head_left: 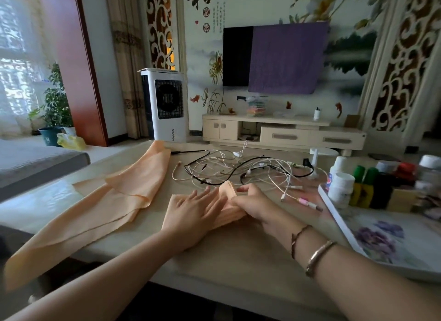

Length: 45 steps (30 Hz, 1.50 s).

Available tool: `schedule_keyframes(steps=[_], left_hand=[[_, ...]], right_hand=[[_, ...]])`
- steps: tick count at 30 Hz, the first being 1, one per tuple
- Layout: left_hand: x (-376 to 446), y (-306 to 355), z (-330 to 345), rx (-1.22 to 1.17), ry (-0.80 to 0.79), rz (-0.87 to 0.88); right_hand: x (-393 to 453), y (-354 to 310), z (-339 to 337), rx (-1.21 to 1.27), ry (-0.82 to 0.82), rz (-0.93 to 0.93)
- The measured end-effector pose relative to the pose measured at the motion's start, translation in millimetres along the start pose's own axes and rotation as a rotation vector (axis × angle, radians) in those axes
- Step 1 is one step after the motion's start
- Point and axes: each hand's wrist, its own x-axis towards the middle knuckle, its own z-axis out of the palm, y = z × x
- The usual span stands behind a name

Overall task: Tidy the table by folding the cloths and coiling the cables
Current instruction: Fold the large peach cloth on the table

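Near the front edge of the table [238, 261], about its middle, I see my left hand [193, 211] lying flat with straight, slightly spread fingers on a small peach cloth [226, 191]. My right hand [253, 205] is just beside it and pinches the right part of this cloth, the fingers curled around the bunched fabric. The cloth is partly folded; one corner with a zigzag-cut edge stands up between the two hands, and the lower layers show fine ribs. Most of it is covered by the hands, so I cannot tell how many folds it has.

To the left, a larger peach cloth [114, 201] lies loose and creased. It runs from the far edge of the table to the front left corner, where it hangs over the edge. Its surface looks thin and smooth, with a narrow hem.

Behind the hands, toward the far edge, a tangle of cables [241, 172] lies uncoiled: white, black and beige wires cross one another, with small plugs at the ends. Which plug belongs to which wire is hard to make out.

At the right edge stands a white tray [372, 239] with a purple flower print, cut off by the frame. It carries bottles [362, 187] with white, green and red caps; their labels are blurred.
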Motion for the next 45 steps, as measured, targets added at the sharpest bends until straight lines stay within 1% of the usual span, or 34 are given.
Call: schedule_keyframes(steps=[1, 2, 3, 4, 6, 9, 12, 14, 17, 19, 20, 22, 23, 25, 27, 28, 31, 33, 35, 38, 42, 43, 45], left_hand=[[-4.5, 4.5, -4.9, -0.059, 0.079, 0.027], [-8.3, 11.3, -9.3, -0.048, 0.138, 0.055], [-11.1, 15.5, -11.8, 0.011, 0.177, 0.082], [-11.9, 25.2, -12.2, 0.072, 0.205, 0.117], [-11.5, 40.2, -12.6, 0.095, 0.277, 0.165], [0.6, 72.9, -14.6, -0.012, 0.393, 0.222], [11.4, 111.0, -20.8, -0.141, 0.425, 0.299], [21.4, 138.3, -23.0, -0.262, 0.417, 0.324], [42.4, 184.6, -24.0, -0.484, 0.424, 0.323], [56.0, 218.3, -21.7, -0.643, 0.376, 0.305], [62.8, 236.8, -17.6, -0.723, 0.325, 0.289], [73.2, 270.1, -5.7, -0.915, 0.182, 0.225], [77.4, 286.9, 2.9, -1.007, 0.105, 0.18], [84.4, 317.4, 20.5, -1.126, -0.023, 0.083], [90.1, 347.7, 39.4, -1.2, -0.156, 0.0], [92.6, 361.2, 47.6, -1.229, -0.218, -0.025], [95.5, 398.4, 70.9, -1.207, -0.426, -0.058], [94.9, 412.3, 84.4, -1.168, -0.529, -0.07], [95.6, 421.6, 101.8, -1.116, -0.596, -0.073], [95.1, 424.8, 122.4, -1.062, -0.645, -0.051], [93.1, 422.0, 137.1, -1.057, -0.628, -0.031], [92.1, 420.9, 139.5, -1.063, -0.633, -0.035], [90.5, 420.0, 140.5, -1.049, -0.637, -0.039]], right_hand=[[-1.9, -2.7, -2.2, 0.205, 0.004, 0.02], [-3.6, -5.6, -7.4, 0.389, 0.018, 0.03], [-3.4, -9.8, -10.7, 0.538, 0.031, 0.033], [-5.7, -13.2, -19.6, 0.653, 0.05, 0.023], [-9.0, -22.7, -33.1, 0.766, 0.051, -0.033], [-19.8, -28.0, -66.7, 0.754, 0.065, -0.204], [-29.4, -20.9, -106.0, 0.66, 0.143, -0.362], [-34.7, -10.1, -132.2, 0.555, 0.237, -0.393], [-44.2, 13.2, -171.7, 0.475, 0.369, -0.366], [-53.9, 27.0, -195.3, 0.38, 0.374, -0.337], [-60.3, 33.4, -208.6, 0.374, 0.356, -0.339], [-70.5, 46.3, -233.4, 0.491, 0.355, -0.348], [-77.2, 51.7, -247.3, 0.557, 0.386, -0.332], [-89.5, 57.6, -278.1, 0.624, 0.516, -0.269], [-101.6, 64.3, -314.1, 0.59, 0.68, -0.251], [-106.5, 65.8, -331.2, 0.525, 0.758, -0.249], [-119.4, 76.3, -381.5, 0.251, 0.917, -0.182], [-124.5, 88.3, -406.0, 0.138, 0.976, -0.1], [-128.9, 105.3, -425.1, 0.003, 1.006, 0.0], [-127.4, 128.6, -438.6, -0.153, 0.98, 0.098], [-129.8, 134.2, -443.9, -0.335, 0.916, 0.246], [-132.4, 134.2, -442.3, -0.402, 0.893, 0.288], [-137.2, 133.0, -435.8, -0.669, 0.897, 0.315]])
